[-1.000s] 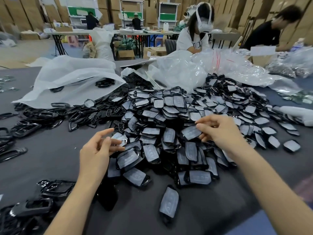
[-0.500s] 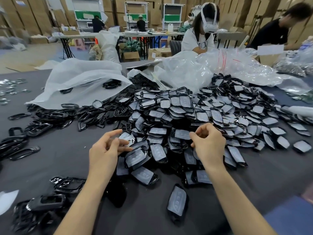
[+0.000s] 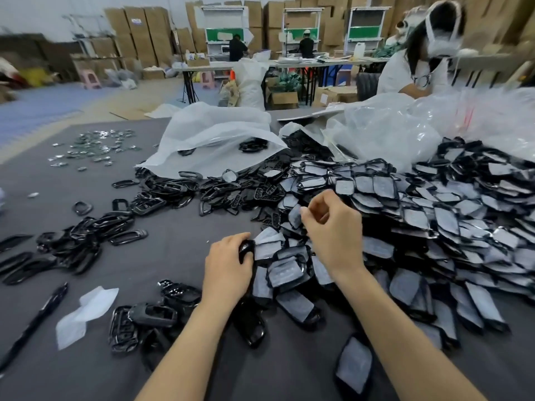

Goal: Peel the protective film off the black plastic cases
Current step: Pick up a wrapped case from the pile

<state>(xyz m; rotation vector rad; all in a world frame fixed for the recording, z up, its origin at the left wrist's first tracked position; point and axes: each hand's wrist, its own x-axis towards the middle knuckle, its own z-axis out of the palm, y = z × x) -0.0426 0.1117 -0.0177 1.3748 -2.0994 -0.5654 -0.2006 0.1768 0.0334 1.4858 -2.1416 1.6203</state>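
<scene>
The peel is being set up on one piece, not finished. The left hand (image 3: 228, 270) grips a glossy black case (image 3: 245, 250), its fingers (image 3: 231, 240) curled over the top of it. A pale flap of film (image 3: 267, 237) lies just beyond those fingertips, towards the right hand (image 3: 335, 238). Whether that flap belongs to the held case or to a neighbour in the heap is not clear. The right hand hovers a little farther out, its fingers (image 3: 311, 215) curled and the thumb and forefinger tips brought close at the edge of a grey film-faced piece (image 3: 295, 217). Whether they actually pinch it cannot be told. To the right of both sets of fingers and beyond them, the pile of film-covered cases (image 3: 434, 224) is large, so the task looks far from finished. Bare black shells (image 3: 150, 316) lie on the desk (image 3: 179, 256) on the near left of the left fingers, with a loose film scrap (image 3: 86, 311) farther left. The next move probably calls for the right fingertips to catch a lifted corner of film. The left fingers would keep the case from turning while the sheet is drawn off in one piece, not torn. The bare case would then go to the left heap.
</scene>
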